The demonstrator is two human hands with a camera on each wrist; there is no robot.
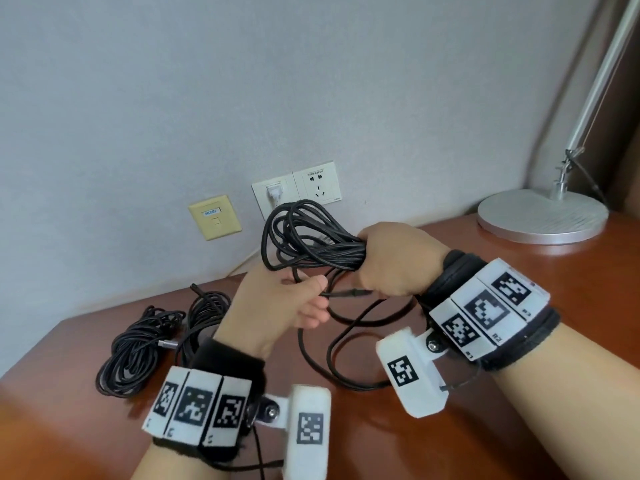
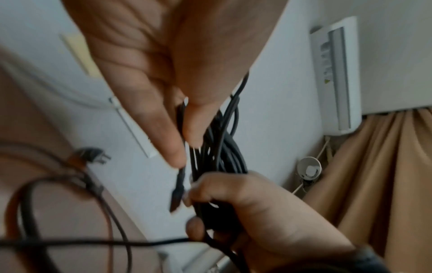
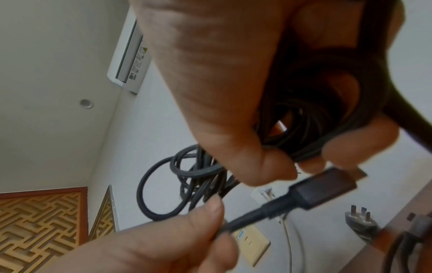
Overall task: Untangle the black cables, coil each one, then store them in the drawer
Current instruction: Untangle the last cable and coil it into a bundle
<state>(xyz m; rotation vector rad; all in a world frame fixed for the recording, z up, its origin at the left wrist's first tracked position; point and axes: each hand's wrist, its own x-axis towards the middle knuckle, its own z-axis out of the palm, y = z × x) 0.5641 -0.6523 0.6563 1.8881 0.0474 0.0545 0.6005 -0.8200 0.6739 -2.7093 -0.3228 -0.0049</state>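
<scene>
My right hand (image 1: pixel 398 259) is fisted around a bundle of black cable loops (image 1: pixel 304 233), held above the wooden surface (image 1: pixel 381 445); the fingers wrap the gathered strands fully, and the loops fan out to the left of the fist toward the wall. My left hand (image 1: pixel 277 310) is just beside and below it, thumb and forefinger pinching the same cable's loose end a short way behind its plug (image 3: pixel 325 190). In the right wrist view the plug is a dark rectangular connector with a metal tip, lying just under my right fingertips (image 3: pixel 336 153). Slack from this cable hangs down and lies in wide curves on the surface (image 1: pixel 332 358) between my wrists.

Two further coiled black cables lie on the surface to the left: one coil (image 1: pixel 135 355) nearer the left edge, and a second coil (image 1: pixel 204 313) just beside it, partly hidden behind my left wrist.

On the wall behind are a white double socket plate (image 1: pixel 298 190) and a yellow data port plate (image 1: pixel 214 217). A silver lamp base (image 1: pixel 542 216) stands at the right rear of the surface.
</scene>
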